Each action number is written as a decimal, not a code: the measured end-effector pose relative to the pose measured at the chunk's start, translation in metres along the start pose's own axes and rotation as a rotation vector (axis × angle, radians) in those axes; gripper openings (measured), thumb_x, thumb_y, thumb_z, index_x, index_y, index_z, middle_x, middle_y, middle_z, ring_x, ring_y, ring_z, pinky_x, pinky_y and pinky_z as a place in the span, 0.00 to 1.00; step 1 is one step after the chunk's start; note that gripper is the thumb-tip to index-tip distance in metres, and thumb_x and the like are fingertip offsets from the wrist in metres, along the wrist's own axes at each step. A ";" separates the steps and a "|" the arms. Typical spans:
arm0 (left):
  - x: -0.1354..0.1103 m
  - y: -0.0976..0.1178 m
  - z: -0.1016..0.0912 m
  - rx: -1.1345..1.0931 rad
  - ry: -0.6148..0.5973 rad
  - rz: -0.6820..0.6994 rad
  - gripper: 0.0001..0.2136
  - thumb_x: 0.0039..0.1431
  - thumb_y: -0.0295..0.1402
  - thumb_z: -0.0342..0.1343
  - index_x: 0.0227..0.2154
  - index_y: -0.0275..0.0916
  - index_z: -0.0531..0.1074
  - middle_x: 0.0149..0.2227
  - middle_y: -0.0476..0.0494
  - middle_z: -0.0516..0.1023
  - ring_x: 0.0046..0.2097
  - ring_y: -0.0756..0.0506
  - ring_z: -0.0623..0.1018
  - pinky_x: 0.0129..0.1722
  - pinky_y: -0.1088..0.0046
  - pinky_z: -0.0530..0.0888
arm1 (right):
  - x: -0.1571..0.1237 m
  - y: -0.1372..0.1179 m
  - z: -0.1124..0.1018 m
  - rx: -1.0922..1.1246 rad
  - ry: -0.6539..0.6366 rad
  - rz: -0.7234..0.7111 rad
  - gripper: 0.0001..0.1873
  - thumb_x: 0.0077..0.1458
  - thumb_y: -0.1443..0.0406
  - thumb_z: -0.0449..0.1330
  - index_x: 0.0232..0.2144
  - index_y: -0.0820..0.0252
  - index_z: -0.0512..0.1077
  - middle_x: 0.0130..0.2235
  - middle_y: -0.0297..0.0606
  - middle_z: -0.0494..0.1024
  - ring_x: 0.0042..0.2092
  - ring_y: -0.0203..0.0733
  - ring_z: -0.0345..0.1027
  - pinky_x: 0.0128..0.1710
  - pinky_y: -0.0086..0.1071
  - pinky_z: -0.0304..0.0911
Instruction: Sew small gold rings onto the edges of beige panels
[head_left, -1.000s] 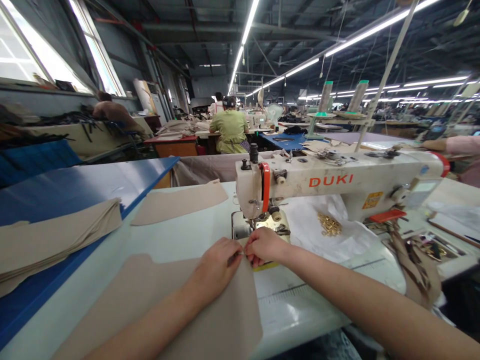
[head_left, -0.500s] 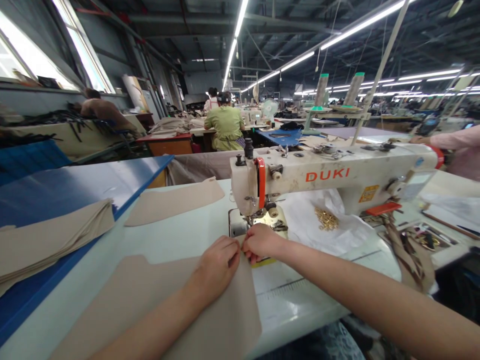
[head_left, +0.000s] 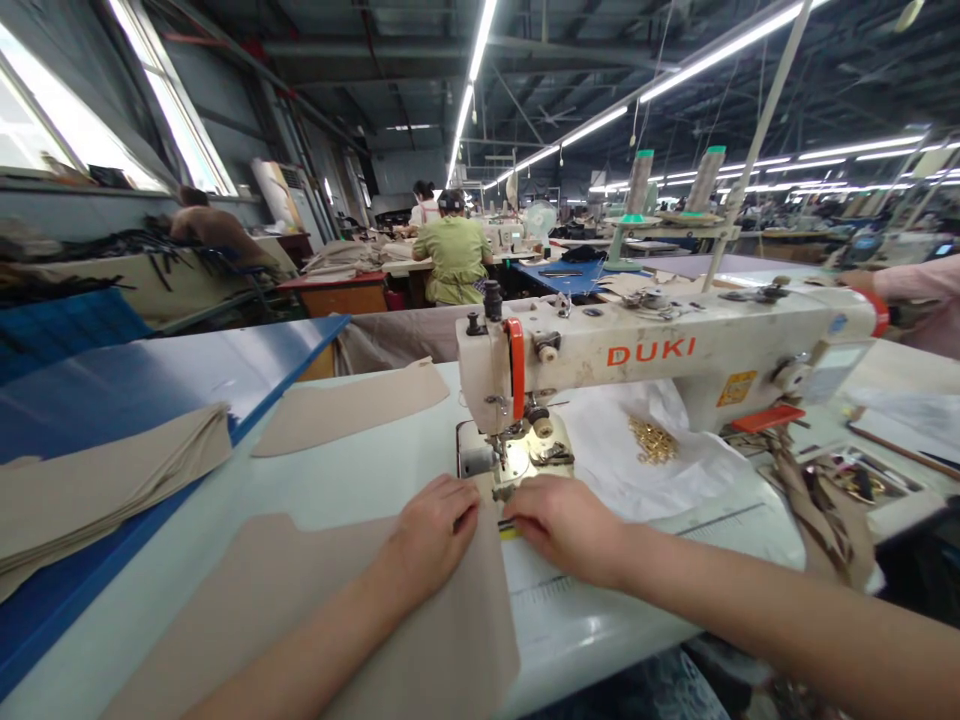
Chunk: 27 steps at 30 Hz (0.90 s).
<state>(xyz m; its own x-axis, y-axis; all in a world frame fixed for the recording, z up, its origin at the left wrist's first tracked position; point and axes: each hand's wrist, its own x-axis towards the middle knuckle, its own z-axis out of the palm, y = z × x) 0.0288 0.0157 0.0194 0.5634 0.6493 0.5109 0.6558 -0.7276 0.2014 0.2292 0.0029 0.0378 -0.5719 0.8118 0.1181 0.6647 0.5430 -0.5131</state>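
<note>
A large beige fabric panel [head_left: 300, 590] lies on the pale sewing table, its upper right corner close to the needle area of a white sewing machine [head_left: 585, 355]. My left hand [head_left: 435, 530] rests on this panel, its fingers curled and closed at the edge near the needle. Just right of that edge, my right hand [head_left: 566, 520] is closed in a pinch in front of the metal needle plate [head_left: 529, 458]. Whatever sits between its fingertips is hidden or too small to name. The presser foot [head_left: 500, 450] is just beyond both hands.
Small gold metal pieces [head_left: 652, 440] lie on white sheeting [head_left: 600, 470] right of the needle. Another beige panel [head_left: 352, 405] is behind my left hand. Stacked panels [head_left: 112, 480] sit on a blue surface [head_left: 277, 365] at left. A parts tray [head_left: 892, 495] stands right; other people work beyond.
My right hand has drawn back from the needle, toward me and slightly right, uncovering more of the needle plate. The left hand and the panel have hardly moved.
</note>
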 end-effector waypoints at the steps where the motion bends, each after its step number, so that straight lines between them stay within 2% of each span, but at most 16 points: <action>1: 0.000 0.000 0.000 -0.005 0.006 0.002 0.09 0.56 0.22 0.47 0.26 0.38 0.70 0.28 0.46 0.76 0.33 0.46 0.73 0.34 0.72 0.72 | -0.010 0.002 0.000 -0.116 -0.015 -0.153 0.08 0.55 0.73 0.56 0.33 0.61 0.75 0.37 0.40 0.76 0.41 0.42 0.67 0.43 0.33 0.61; 4: -0.001 0.000 0.000 -0.019 0.022 0.006 0.09 0.57 0.23 0.47 0.26 0.38 0.69 0.28 0.46 0.75 0.33 0.46 0.73 0.34 0.71 0.71 | -0.028 0.006 0.002 -0.393 0.007 -0.497 0.08 0.61 0.69 0.54 0.40 0.63 0.72 0.37 0.40 0.75 0.41 0.42 0.64 0.42 0.33 0.61; 7: -0.002 0.001 0.001 -0.025 0.020 0.005 0.09 0.58 0.23 0.47 0.26 0.38 0.69 0.28 0.46 0.75 0.33 0.46 0.73 0.34 0.71 0.71 | -0.028 0.008 0.007 -0.471 0.056 -0.605 0.10 0.62 0.68 0.52 0.44 0.64 0.69 0.39 0.40 0.74 0.44 0.41 0.62 0.44 0.34 0.59; 12: -0.002 0.000 0.002 -0.007 0.027 0.016 0.09 0.59 0.24 0.46 0.27 0.37 0.69 0.29 0.45 0.76 0.33 0.46 0.73 0.34 0.71 0.72 | -0.010 0.005 0.018 -0.449 0.187 -0.573 0.08 0.61 0.65 0.54 0.32 0.63 0.69 0.35 0.38 0.74 0.40 0.41 0.63 0.43 0.35 0.60; 14: -0.001 -0.001 0.002 0.000 0.018 0.019 0.09 0.60 0.24 0.46 0.27 0.37 0.69 0.28 0.45 0.76 0.33 0.46 0.73 0.33 0.71 0.72 | -0.006 0.005 0.022 -0.430 0.224 -0.556 0.07 0.60 0.66 0.55 0.32 0.63 0.69 0.35 0.38 0.73 0.39 0.41 0.63 0.43 0.34 0.60; 20: -0.001 -0.002 0.003 -0.001 0.020 0.031 0.09 0.60 0.24 0.46 0.27 0.38 0.69 0.28 0.46 0.75 0.32 0.46 0.73 0.32 0.71 0.72 | -0.002 0.009 0.024 -0.409 0.115 -0.596 0.06 0.61 0.67 0.55 0.32 0.62 0.69 0.37 0.37 0.74 0.40 0.39 0.64 0.44 0.32 0.60; 27: -0.002 0.000 0.005 0.009 0.067 0.064 0.10 0.62 0.25 0.45 0.29 0.37 0.70 0.29 0.45 0.76 0.33 0.47 0.74 0.33 0.71 0.73 | -0.002 0.009 0.022 -0.378 0.093 -0.580 0.07 0.61 0.67 0.55 0.31 0.62 0.69 0.38 0.37 0.75 0.38 0.39 0.64 0.39 0.32 0.60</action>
<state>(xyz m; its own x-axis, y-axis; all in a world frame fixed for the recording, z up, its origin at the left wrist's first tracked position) 0.0300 0.0160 0.0147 0.5695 0.5848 0.5777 0.6240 -0.7650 0.1592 0.2257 0.0013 0.0139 -0.8529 0.3739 0.3644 0.3958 0.9182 -0.0158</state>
